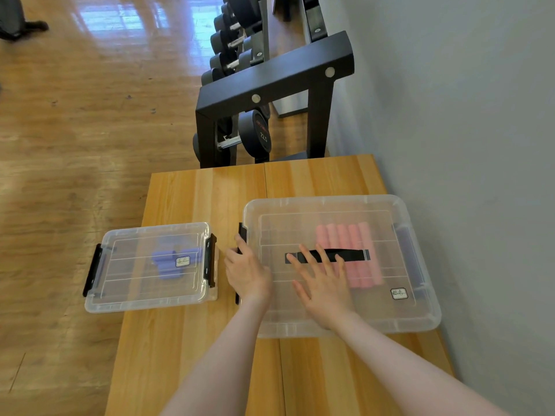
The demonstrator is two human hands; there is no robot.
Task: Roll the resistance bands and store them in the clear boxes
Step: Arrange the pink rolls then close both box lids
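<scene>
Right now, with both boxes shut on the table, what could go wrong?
The small box sticks out past the table edge, so a bump could tip it onto the floor. The left hand curls at the big box's black side latch, so fingers might get pinched. The right hand pressing flat could bow the lid.

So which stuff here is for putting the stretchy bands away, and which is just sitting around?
For the job:
- big box, pink rolls inside
- small box, purple rolls inside
- left hand on the big box's clip
- right hand flat on its lid

Just around:
- table
- dumbbell rack
- dumbbells
</scene>
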